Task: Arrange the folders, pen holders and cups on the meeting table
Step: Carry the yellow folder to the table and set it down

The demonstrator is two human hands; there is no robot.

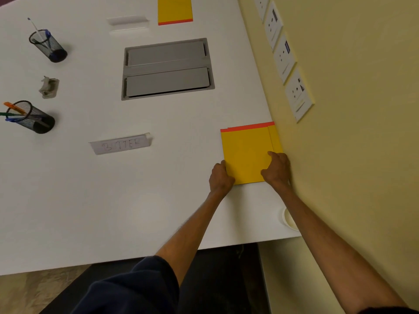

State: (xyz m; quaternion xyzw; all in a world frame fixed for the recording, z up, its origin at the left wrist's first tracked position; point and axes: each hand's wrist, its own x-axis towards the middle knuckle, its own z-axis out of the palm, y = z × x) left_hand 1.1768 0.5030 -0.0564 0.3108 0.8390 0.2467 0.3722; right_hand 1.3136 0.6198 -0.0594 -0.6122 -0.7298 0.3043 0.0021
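Both hands gripped the yellow folders (246,152) at their near edge: the left hand (220,177) had its fingers curled over the near left corner, and the right hand (277,169) lay on top near the right corner, fingers bent and pressing down. Whether the right thumb reached under the stack could not be told. The pile sat at the right edge of the meeting table (113,200), hard against the yellow wall (351,155), with at least two folders in it, the lower one showing as a strip along the right side and the red bands lying at the far edge.

Another yellow folder (175,10) lay at the far end of the table, beyond the grey cable hatch (167,69) sunk in the middle. Two black mesh pen holders (48,46) (30,117) stood toward the left edge, each with pens in it, and a name plate (120,144) lay between the nearer holder and the stack. A paper cup (288,218) stood at the near right corner, partly hidden by the right forearm.

The step in hand looked like taking a folder from the stack for placing. The next move would likely call for parting the top folder from the one beneath, then carrying it to a seat position without dragging the lower one or knocking the cup.
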